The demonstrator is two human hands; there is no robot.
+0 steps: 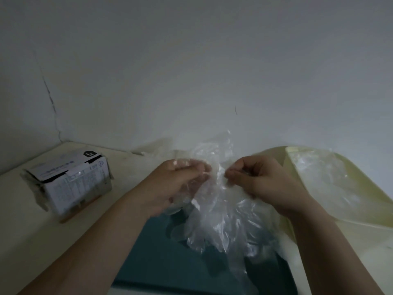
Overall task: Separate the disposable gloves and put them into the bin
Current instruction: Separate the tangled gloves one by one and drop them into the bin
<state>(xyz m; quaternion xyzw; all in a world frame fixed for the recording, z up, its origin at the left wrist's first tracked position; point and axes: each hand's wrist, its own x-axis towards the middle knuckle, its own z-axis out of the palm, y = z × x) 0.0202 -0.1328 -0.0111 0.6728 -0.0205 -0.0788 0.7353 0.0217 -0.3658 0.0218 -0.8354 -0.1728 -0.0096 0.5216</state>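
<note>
Above the teal surface [165,262], near centre, the left hand [180,182] and right hand [255,177] each pinch the clump of disposable gloves [225,220], fingers curled. Step judged: peeling one glove free. Next move calls for pulling apart, then carrying right to the pale bin [361,209]. Gloves: clear crinkled film, hanging limp.

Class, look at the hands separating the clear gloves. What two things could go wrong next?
The left hand and right hand pinch one clump of gloves: thin film might tear, or several cling together. The clump hangs beside the bin, not over it: a freed glove could fall outside.
</note>
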